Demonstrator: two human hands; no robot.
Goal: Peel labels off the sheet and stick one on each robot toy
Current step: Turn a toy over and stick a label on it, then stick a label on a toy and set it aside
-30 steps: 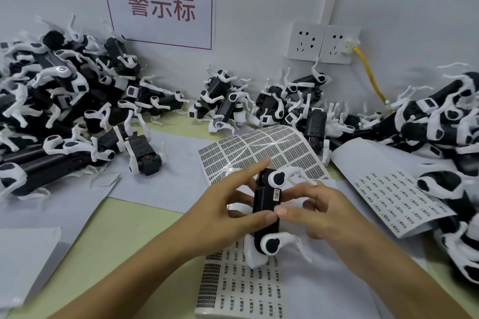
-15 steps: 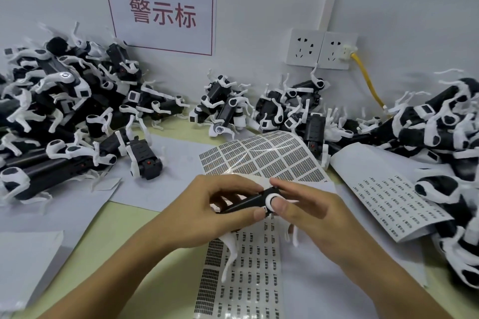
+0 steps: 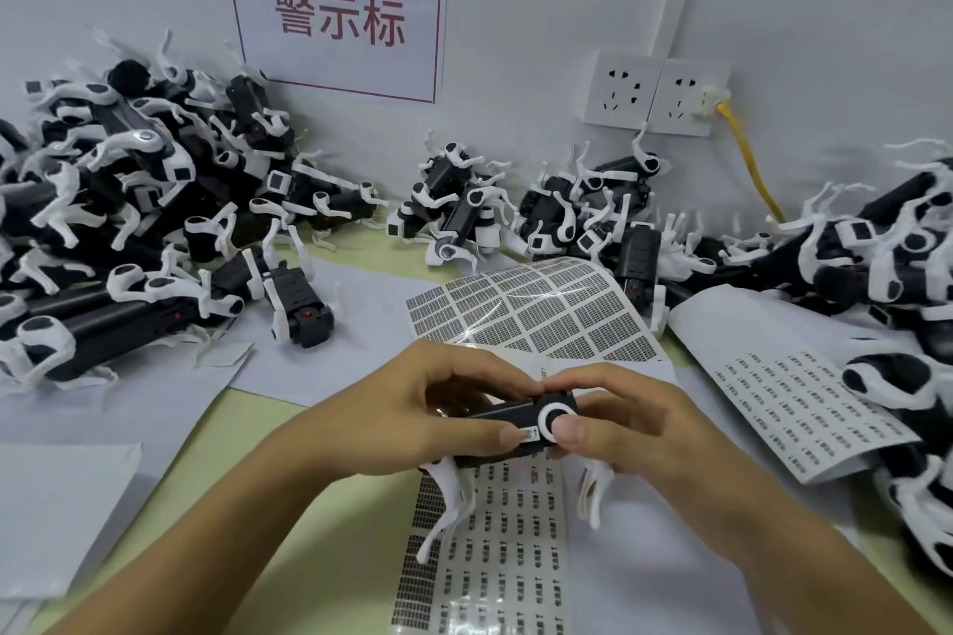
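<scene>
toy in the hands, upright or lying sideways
Sideways: the toy lies level between both hands, white legs hanging down.

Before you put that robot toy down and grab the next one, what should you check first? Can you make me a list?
1. Label on the toy: ok. A small white label sits on the side of the black robot toy.
2. Label pressed flat: cannot tell, too small to see its edges.
3. Toy held firmly: ok. The left hand and the right hand both grip it, above the sheet.
4. More labels ready: ok. The label sheet under the hands has many rows left.
5. Next toy within reach: probably ok. A robot toy on its own lies on the left, near the big pile.
</scene>
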